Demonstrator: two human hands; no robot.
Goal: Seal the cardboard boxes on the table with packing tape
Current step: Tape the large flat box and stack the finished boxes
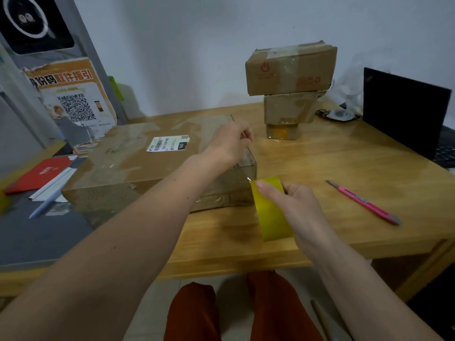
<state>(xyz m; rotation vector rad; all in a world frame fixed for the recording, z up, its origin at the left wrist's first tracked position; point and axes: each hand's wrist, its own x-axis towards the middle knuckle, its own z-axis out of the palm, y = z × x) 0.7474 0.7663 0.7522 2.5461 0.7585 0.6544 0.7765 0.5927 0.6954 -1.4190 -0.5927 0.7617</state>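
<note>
A large flat cardboard box (138, 163) with a white shipping label lies on the wooden table (332, 168). My left hand (229, 143) reaches over its right end and pinches the free end of clear tape above the box's far right corner. My right hand (293, 205) grips a yellowish roll of packing tape (269, 212) just off the box's near right corner. A thin clear strip runs from the roll up toward my left hand. At the back, three smaller boxes (290, 70) stand stacked, largest on top.
A pink utility knife (362, 201) lies on the table to the right. A black laptop (403, 112) stands at the far right. A red envelope (39, 173) and a pen lie on the grey surface at left, with a QR-code poster (73, 104) behind.
</note>
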